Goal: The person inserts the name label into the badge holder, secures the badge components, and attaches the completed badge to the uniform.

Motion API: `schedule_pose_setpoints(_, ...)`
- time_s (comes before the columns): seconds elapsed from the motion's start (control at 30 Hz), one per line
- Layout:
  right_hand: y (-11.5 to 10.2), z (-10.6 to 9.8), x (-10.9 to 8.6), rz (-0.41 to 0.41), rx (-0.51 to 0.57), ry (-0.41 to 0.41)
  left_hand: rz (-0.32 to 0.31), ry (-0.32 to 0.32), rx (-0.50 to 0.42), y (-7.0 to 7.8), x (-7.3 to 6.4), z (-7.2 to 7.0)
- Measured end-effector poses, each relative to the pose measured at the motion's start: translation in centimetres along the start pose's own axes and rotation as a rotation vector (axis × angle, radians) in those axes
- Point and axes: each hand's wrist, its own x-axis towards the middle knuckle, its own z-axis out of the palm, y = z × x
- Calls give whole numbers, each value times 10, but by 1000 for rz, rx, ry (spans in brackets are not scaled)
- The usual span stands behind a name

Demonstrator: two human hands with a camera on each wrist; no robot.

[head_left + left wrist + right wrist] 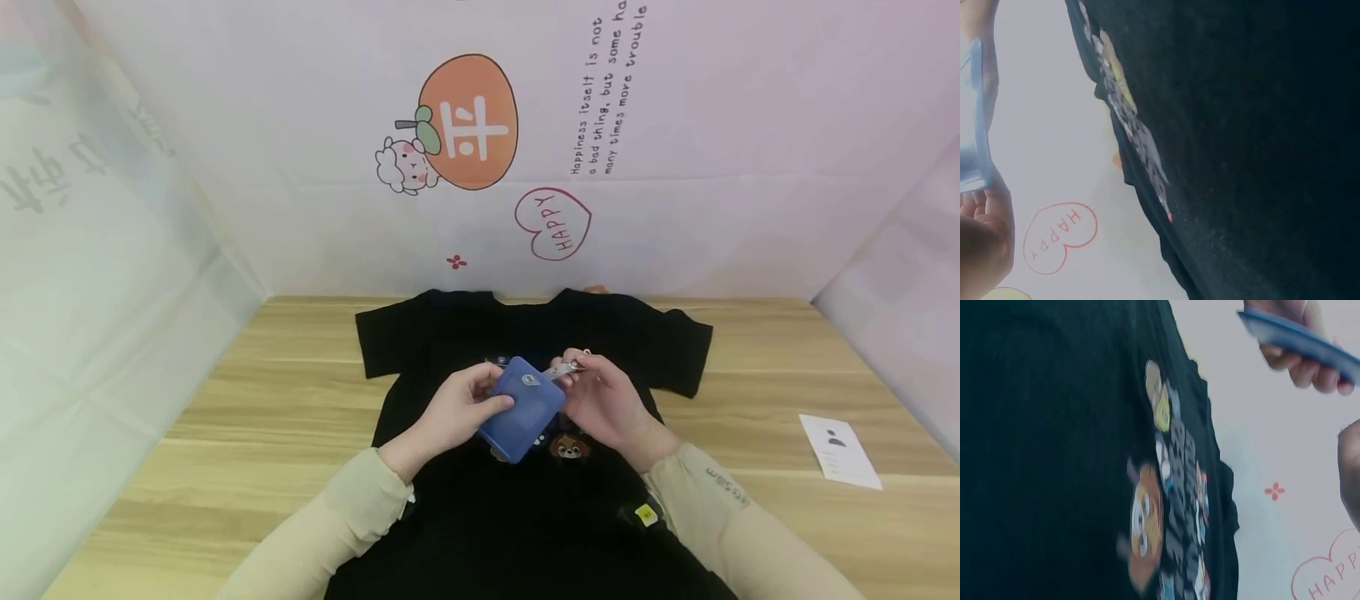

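Note:
A blue badge holder [522,421] with a snap-button tab is held up over a black T-shirt [480,525]. My left hand [459,410] grips its left side, thumb across the front. At its upper right corner, my right hand [609,406] pinches the clear strap with a metal clip [564,369]. The left wrist view catches only an edge of the holder [972,125] at its far left. Seen nearly edge-on, the holder [1300,340] appears at the top right of the right wrist view, with fingertips [1304,372] beneath it.
The T-shirt lies spread on the wooden table [247,433], its cartoon print partly covered by the hands. A white card [840,450] with a dark figure lies at the right. Printed white cloth [337,100] forms the back and side walls.

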Motion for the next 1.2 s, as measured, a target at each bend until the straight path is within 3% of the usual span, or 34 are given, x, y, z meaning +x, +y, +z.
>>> schedule_pose_setpoints(0.23, -13, -7, -5, 100, -284, 75, 1, -7, 15, 1, -5, -3)
schedule_pose_setpoints(0.57, -17, -9, -10, 107, -337, 155, 17, -38, 40, 7, -7, -6)
schedule_pose_setpoints(0.93, -16, -13, -13, 98, -496, 291, 16, -95, 57, 3, -9, -6)
schedule_pose_setpoints(1.2, -23, -16, -15, 128, -539, 340, 14, -61, 50, 2, -11, -16)
